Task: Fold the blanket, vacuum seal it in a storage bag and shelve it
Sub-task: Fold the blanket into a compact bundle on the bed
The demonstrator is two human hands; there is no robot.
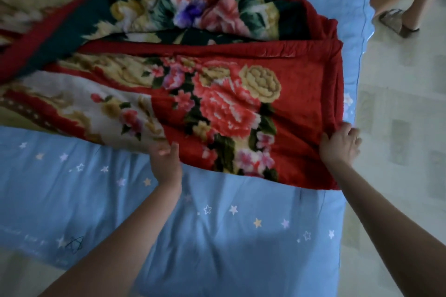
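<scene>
1. No brand or label can be read anywhere; a faint line of pale script runs along the blue bed cover (pixel 217 236) near its lower left, too blurred to make out.
2. The blanket (pixel 217 94) lies across the cover in a long, loosely folded band that stretches from the left edge to near the bed's right side. It is thick and plush, with a deep red ground, a rolled red binding along its edges, and large woven flowers in pink, cream and yellow with dark green leaves.
3. A second layer of it, with a dark green ground and a purple-centred bloom, is bunched up behind the red panel.
4. My left hand (pixel 166 157) holds the blanket's near edge, thumb on top and fingers tucked under the fabric.
5. My right hand (pixel 340 144) grips the near right corner, fingers curled over the red binding where the plush puckers into folds.
6. The cover is smooth, quilted-looking cotton, printed with small white, pink and yellow stars.
7. Beside the bed, pale patterned floor tiles (pixel 398 128) show, and another person's bare legs and a strapped sandal (pixel 395 22) stand at the upper right.
</scene>
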